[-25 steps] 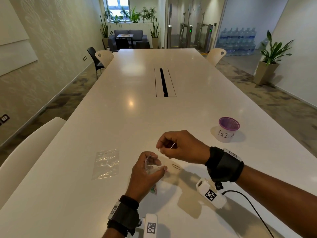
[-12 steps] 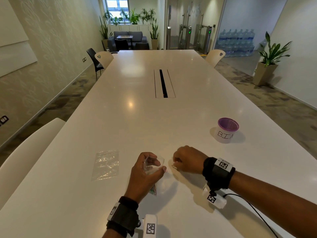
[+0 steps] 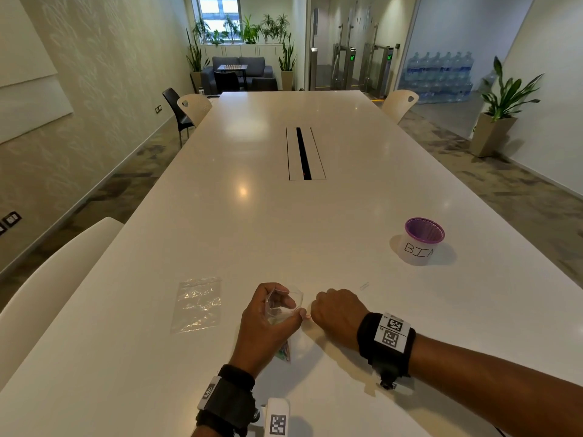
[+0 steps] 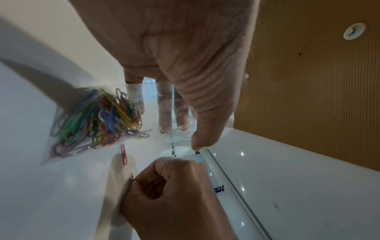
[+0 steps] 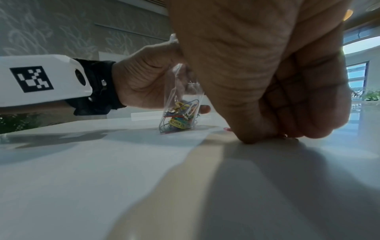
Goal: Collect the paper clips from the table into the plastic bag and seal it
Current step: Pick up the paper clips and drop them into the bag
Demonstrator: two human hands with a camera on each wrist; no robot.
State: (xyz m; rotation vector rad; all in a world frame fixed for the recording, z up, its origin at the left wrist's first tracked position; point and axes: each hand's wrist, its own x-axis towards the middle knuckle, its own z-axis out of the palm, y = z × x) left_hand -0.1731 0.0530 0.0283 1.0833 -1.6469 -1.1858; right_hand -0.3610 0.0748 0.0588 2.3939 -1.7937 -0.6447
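Note:
My left hand [image 3: 277,313] holds a small clear plastic bag [image 3: 285,301] upright on the white table [image 3: 252,216], its mouth held open between thumb and fingers. Several coloured paper clips [image 4: 98,116] lie in the bag's bottom [image 5: 180,116]. Just right of it, my right hand [image 3: 337,312] is down on the table with its fingers curled, pinching a metal paper clip [image 4: 131,176] against the surface. A red clip [image 4: 123,154] lies loose between the bag and that hand. Another clip [image 3: 364,286] lies on the table right of my right hand.
A second clear bag [image 3: 197,304] lies flat to the left. A white cup with a purple rim marked BIN [image 3: 421,242] stands at the right. A cable slot [image 3: 304,154] runs down the table's middle. A white chair [image 3: 47,279] stands at the left edge.
My right hand has dropped from above the bag's mouth to the table and now pinches a clip there. The left hand and bag have stayed put.

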